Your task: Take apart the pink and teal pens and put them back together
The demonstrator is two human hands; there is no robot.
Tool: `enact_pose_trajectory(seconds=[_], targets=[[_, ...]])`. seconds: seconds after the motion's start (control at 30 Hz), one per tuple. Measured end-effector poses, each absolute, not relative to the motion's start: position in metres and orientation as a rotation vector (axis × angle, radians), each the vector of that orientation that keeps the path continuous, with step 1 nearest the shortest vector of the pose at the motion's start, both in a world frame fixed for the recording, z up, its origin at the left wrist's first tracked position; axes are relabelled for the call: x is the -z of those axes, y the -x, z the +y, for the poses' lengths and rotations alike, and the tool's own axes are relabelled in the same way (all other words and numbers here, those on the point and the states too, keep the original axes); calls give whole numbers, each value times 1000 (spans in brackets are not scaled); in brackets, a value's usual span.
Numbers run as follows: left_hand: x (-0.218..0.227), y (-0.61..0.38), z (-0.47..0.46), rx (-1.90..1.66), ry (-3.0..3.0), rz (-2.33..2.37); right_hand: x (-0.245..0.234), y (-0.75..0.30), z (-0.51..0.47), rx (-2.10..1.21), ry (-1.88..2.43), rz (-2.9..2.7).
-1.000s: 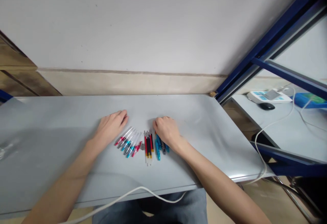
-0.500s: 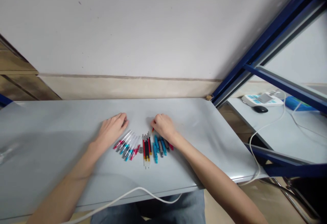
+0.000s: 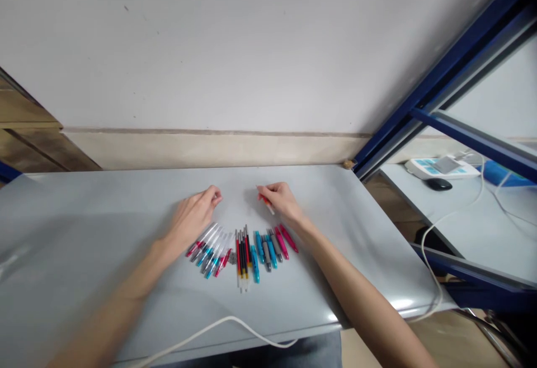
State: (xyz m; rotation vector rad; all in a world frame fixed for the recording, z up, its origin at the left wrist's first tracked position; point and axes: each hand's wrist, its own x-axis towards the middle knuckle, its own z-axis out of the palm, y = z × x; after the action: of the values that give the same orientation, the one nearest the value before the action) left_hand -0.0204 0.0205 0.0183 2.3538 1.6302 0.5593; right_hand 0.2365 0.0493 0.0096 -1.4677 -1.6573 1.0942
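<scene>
My right hand is raised a little over the desk, its fingers closed on a red pen refill that slants down with its pale end outward. Across from it, my left hand has thumb and fingertips pinched together; anything between them is too small to name. Nearer to me lie clear pen barrels with pink, blue and grey ends. Beside them are small grey parts, perhaps springs, then a bundle of red and black refills. Blue, grey and pink pen barrels fan out below my right hand.
A white cable runs along the front edge of the grey desk. Blue metal framing rises on the right. Past it, a second table carries a black mouse and a white device.
My right hand has lifted off the coloured barrels, and the red refill now shows in its fingers. My left hand has moved slightly right, its fingers pinched. The view has shifted a little.
</scene>
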Motion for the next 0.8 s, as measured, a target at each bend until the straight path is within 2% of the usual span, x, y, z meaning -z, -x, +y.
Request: enact_pose_trajectory(seconds=[0.17,0.43,0.8], targets=[[-18,1,21,-754,-2240,1403,-13,-235,42,-1468,1184,-1059],[-9,-9,6,-920,-2486,1306,-19,-216,25,-1321,1103,-931],[-5,-8,4,-999,-2330,1172,-15,-211,21,-1290,1059,-1061]])
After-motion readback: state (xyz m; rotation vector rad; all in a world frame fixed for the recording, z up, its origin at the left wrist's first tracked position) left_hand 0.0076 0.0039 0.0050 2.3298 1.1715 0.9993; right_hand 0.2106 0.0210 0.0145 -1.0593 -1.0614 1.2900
